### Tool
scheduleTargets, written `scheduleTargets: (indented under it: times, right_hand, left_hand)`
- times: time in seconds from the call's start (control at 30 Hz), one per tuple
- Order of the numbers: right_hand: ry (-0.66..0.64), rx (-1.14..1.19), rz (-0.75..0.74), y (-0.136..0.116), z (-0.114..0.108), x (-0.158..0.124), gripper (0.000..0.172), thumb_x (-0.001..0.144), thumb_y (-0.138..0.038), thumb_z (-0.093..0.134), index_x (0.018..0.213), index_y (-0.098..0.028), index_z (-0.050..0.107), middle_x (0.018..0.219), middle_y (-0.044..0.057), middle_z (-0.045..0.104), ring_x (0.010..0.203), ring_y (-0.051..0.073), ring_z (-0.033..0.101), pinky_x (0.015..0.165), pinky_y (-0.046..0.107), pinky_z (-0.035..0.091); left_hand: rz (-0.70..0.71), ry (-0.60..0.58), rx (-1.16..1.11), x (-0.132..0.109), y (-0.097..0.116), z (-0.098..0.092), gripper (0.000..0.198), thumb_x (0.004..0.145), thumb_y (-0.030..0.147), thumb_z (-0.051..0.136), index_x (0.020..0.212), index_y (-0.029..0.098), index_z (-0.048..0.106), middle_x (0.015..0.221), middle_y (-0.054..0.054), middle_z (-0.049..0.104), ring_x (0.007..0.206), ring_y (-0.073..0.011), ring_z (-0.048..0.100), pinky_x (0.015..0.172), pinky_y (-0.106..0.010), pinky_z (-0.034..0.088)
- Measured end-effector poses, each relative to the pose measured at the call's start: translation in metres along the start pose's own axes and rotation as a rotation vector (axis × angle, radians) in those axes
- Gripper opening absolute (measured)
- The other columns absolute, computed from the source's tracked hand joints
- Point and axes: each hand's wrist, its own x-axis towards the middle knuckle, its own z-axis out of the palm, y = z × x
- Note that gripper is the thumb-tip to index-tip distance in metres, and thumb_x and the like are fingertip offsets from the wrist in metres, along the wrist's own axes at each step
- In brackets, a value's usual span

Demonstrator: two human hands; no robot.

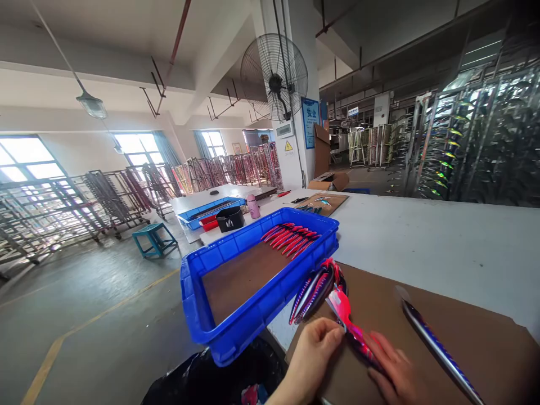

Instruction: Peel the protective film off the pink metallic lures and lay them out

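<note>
My right hand (394, 363) is wrapped round a pink and dark fishing lure (360, 340) over the brown cardboard (379, 298). At the lure's far end stands a glossy pink and white piece (341, 306), which looks like film. Thumb and forefinger of my left hand (318, 346) are pinched together beside the lure, just below that piece; what they grip is hidden. Several purple and silver lures (312, 292) lie in a bunch between my hands and the blue tray (259, 295). One long lure with a clear tip (439, 349) rests on the cardboard to the right.
In the blue tray a row of pink lures (291, 239) lies at the far end. A bin with a black liner (189, 379) stands below it. Farther along the table are a black box (230, 219), a pink bottle (253, 206) and a light blue tray (194, 220).
</note>
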Motion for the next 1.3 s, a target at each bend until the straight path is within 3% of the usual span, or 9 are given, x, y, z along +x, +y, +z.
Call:
scheduleTargets:
  times: [0.1, 0.2, 0.37, 0.5, 0.63, 0.83, 1.07, 1.2, 1.3]
  right_hand:
    - [-0.031, 0.067, 0.057, 0.000, -0.006, -0.001, 0.049, 0.091, -0.030, 0.043, 0.139, -0.026, 0.052, 0.138, 0.005, 0.055, 0.121, 0.026, 0.057, 0.094, 0.036, 0.053]
    - [-0.085, 0.121, 0.051, -0.003, -0.007, -0.001, 0.048, 0.089, -0.029, 0.046, 0.136, -0.023, 0.055, 0.138, 0.006, 0.055, 0.122, 0.027, 0.055, 0.098, 0.037, 0.051]
    - [-0.068, 0.114, -0.075, -0.010, -0.009, -0.001, 0.054, 0.084, -0.021, 0.050, 0.136, -0.030, 0.054, 0.134, 0.002, 0.059, 0.113, 0.025, 0.063, 0.087, 0.032, 0.057]
    - [0.036, -0.054, -0.214, -0.010, -0.014, 0.003, 0.055, 0.080, -0.013, 0.049, 0.130, -0.034, 0.058, 0.123, 0.001, 0.068, 0.084, 0.021, 0.071, 0.062, 0.027, 0.059]
    - [0.211, -0.236, -0.371, -0.009, -0.015, 0.009, 0.062, 0.071, 0.001, 0.043, 0.117, -0.034, 0.064, 0.109, -0.002, 0.074, 0.066, 0.016, 0.066, 0.052, 0.025, 0.050]
    - [0.409, -0.348, -0.498, -0.011, -0.016, 0.013, 0.057, 0.069, 0.002, 0.044, 0.107, -0.035, 0.065, 0.102, -0.005, 0.075, 0.073, 0.017, 0.064, 0.065, 0.032, 0.043]
    - [0.424, -0.390, -0.555, -0.013, -0.014, 0.009, 0.053, 0.078, 0.003, 0.041, 0.104, -0.036, 0.066, 0.104, -0.005, 0.075, 0.088, 0.024, 0.063, 0.084, 0.045, 0.037]
    - [0.504, -0.339, -0.654, -0.009, -0.011, 0.014, 0.042, 0.085, -0.005, 0.046, 0.103, -0.037, 0.067, 0.099, -0.007, 0.075, 0.085, 0.018, 0.062, 0.083, 0.037, 0.039]
    - [0.490, -0.254, -0.561, -0.007, -0.006, 0.011, 0.041, 0.089, -0.009, 0.044, 0.107, -0.038, 0.066, 0.102, -0.006, 0.075, 0.089, 0.017, 0.064, 0.084, 0.034, 0.043]
  left_hand:
    - [0.428, 0.127, 0.481, 0.000, 0.004, -0.016, 0.025, 0.083, 0.014, 0.055, 0.105, 0.021, 0.065, 0.097, -0.004, 0.061, 0.089, -0.0181, 0.054, 0.082, -0.032, 0.044]
    - [0.852, 0.074, 0.889, 0.007, 0.009, -0.030, 0.036, 0.089, 0.012, 0.053, 0.118, 0.032, 0.062, 0.126, -0.006, 0.056, 0.119, -0.0238, 0.045, 0.099, -0.040, 0.040]
    - [1.008, -0.121, 1.045, 0.025, 0.007, -0.040, 0.012, 0.093, 0.030, 0.058, 0.097, 0.032, 0.068, 0.101, 0.004, 0.072, 0.112, -0.0162, 0.055, 0.101, -0.034, 0.033]
    - [0.818, -0.346, 1.060, 0.025, 0.008, -0.040, 0.014, 0.093, 0.025, 0.055, 0.090, 0.026, 0.069, 0.090, 0.003, 0.074, 0.090, -0.0129, 0.064, 0.101, -0.034, 0.032]
    - [0.431, -0.345, 0.792, 0.016, 0.015, -0.033, 0.011, 0.078, 0.016, 0.062, 0.076, 0.021, 0.072, 0.080, -0.003, 0.071, 0.081, -0.0178, 0.062, 0.078, -0.029, 0.041]
    - [0.116, -0.199, 0.496, 0.016, 0.020, -0.030, 0.011, 0.070, 0.018, 0.060, 0.067, 0.017, 0.071, 0.062, 0.002, 0.061, 0.062, -0.0129, 0.052, 0.062, -0.026, 0.034]
    - [-0.298, -0.186, -0.043, 0.024, 0.002, -0.039, 0.024, 0.051, 0.033, 0.074, 0.062, 0.014, 0.064, 0.052, 0.004, 0.054, 0.047, -0.0086, 0.040, 0.050, -0.024, 0.028]
    - [-0.414, -0.198, -0.368, 0.021, -0.010, -0.039, 0.024, 0.051, 0.029, 0.076, 0.059, 0.011, 0.063, 0.051, 0.001, 0.055, 0.043, -0.0070, 0.041, 0.047, -0.021, 0.028]
    - [-0.462, -0.188, -0.612, 0.014, -0.019, -0.034, 0.020, 0.056, 0.024, 0.075, 0.059, 0.011, 0.061, 0.049, 0.003, 0.052, 0.043, -0.0066, 0.043, 0.048, -0.020, 0.031]
